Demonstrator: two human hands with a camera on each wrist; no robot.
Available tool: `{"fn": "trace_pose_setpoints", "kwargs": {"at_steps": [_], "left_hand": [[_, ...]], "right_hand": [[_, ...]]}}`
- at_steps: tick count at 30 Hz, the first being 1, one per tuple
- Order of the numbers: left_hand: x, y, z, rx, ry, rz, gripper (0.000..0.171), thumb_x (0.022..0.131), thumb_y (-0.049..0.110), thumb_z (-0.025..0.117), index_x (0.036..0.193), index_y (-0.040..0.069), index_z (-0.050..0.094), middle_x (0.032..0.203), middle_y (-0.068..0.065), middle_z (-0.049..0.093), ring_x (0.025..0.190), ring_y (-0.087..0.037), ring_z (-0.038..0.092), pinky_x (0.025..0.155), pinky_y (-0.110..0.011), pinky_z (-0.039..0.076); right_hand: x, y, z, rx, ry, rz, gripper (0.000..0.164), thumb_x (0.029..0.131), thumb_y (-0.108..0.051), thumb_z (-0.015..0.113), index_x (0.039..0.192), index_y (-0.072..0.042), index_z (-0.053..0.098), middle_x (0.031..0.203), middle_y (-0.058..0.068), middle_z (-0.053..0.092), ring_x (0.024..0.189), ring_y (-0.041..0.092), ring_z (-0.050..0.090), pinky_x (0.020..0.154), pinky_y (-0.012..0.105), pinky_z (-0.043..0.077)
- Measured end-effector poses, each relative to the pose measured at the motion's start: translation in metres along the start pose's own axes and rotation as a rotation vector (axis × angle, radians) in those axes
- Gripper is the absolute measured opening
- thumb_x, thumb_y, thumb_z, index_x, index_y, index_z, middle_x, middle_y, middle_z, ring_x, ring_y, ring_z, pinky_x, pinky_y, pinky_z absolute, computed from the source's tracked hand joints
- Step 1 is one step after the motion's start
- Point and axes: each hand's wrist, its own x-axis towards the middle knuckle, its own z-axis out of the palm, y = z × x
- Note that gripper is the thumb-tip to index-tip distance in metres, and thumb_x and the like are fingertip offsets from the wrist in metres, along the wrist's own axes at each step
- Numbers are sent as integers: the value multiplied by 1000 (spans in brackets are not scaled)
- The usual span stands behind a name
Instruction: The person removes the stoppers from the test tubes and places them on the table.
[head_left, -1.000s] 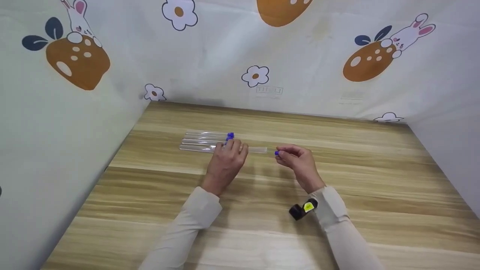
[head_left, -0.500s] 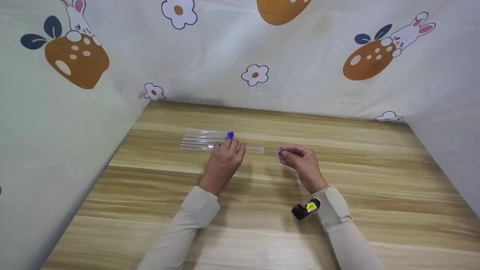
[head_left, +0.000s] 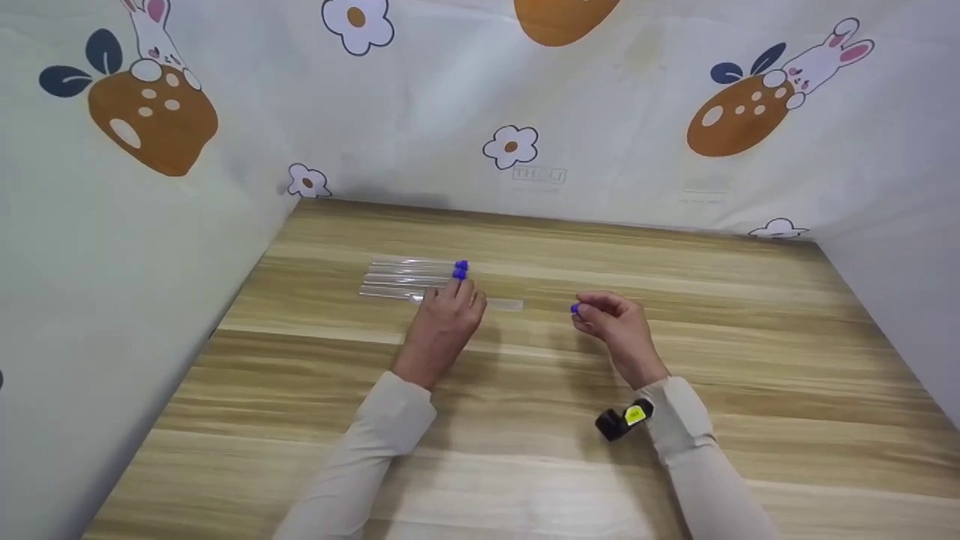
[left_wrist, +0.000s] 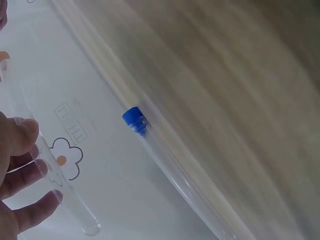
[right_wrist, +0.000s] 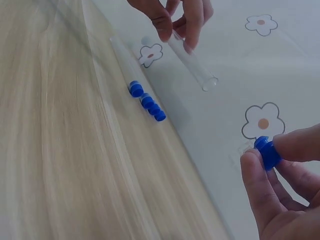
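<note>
Tube, one, clear, slender, uncapped at the end facing the right hand (head_left: 624, 334). The tube (right_wrist: 194, 62) is in the left hand (head_left: 440, 330), fingers clamped round it, thumb on one side and other fingers behind.

Cap, one, small, blue, stepped. The cap (right_wrist: 268, 153) is in the right hand, pinched between thumb and fingers; well apart from the tube's end.

Capped tubes (head_left: 409, 276), clear, lying side by side on the surface (head_left: 525, 457), just beyond the left hand. Blue caps (right_wrist: 147, 100), four visible in the right wrist view, in a row at the end towards the right hand.

Surface: wood-grained, pale brown. Sheet (head_left: 420, 97) behind: white, printed with flowers, rabbits and orange fruit.

Sleeves (head_left: 395, 414), a pair, pale, plain. Device (head_left: 613, 425) at the right wrist: black, yellow label.
</note>
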Motion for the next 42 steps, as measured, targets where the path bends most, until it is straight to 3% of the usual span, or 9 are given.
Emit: {"fn": "trace_pose_setpoints", "kwargs": {"at_steps": [3, 10, 19, 28, 35, 42], "left_hand": [[2, -3, -2, 3, -29, -1, 8, 87, 2, 63, 88, 9, 66, 88, -5, 63, 75, -17, 58, 56, -31, 46], [2, -5, -1, -11, -54, -3, 7, 87, 1, 62, 86, 8, 65, 89, -6, 63, 76, -18, 59, 56, -32, 47], [-5, -4, 1, -22, -98, -3, 6, 85, 2, 65, 86, 7, 65, 89, -7, 64, 78, -18, 61, 57, -33, 48], [-2, -2, 6, -26, -96, -20, 8, 85, 2, 65, 90, 7, 64, 95, -8, 65, 83, -20, 62, 58, -33, 48], [-4, -2, 9, -22, -58, -31, 8, 83, 1, 68, 85, 8, 64, 88, -5, 62, 74, -16, 58, 54, -29, 44], [-5, -4, 8, -28, -41, -49, 8, 83, 1, 66, 86, 8, 64, 88, -7, 63, 75, -19, 60, 53, -31, 46]], "right_hand": [[2, -3, -5, -7, 18, 4, 15, 90, 5, 57, 104, 4, 61, 85, -1, 68, 82, 12, 69, 76, 22, 55], [4, -2, -11, 5, 46, 14, 25, 89, 5, 58, 113, 15, 55, 84, -1, 70, 81, 11, 69, 76, 21, 55], [1, 7, -19, 12, 87, 36, 25, 89, 5, 58, 113, 14, 56, 82, -1, 71, 78, 9, 69, 75, 21, 55], [2, 1, -30, 29, 102, 15, 22, 89, 5, 60, 110, 10, 59, 82, -2, 71, 78, 8, 69, 76, 20, 55], [3, 1, -43, 20, 134, -21, 18, 89, 6, 58, 106, 10, 62, 81, -4, 70, 77, 6, 69, 75, 19, 55], [2, 1, -56, 23, 160, 5, 11, 89, 5, 59, 95, -2, 66, 79, -5, 70, 76, 5, 68, 74, 19, 55]]}}
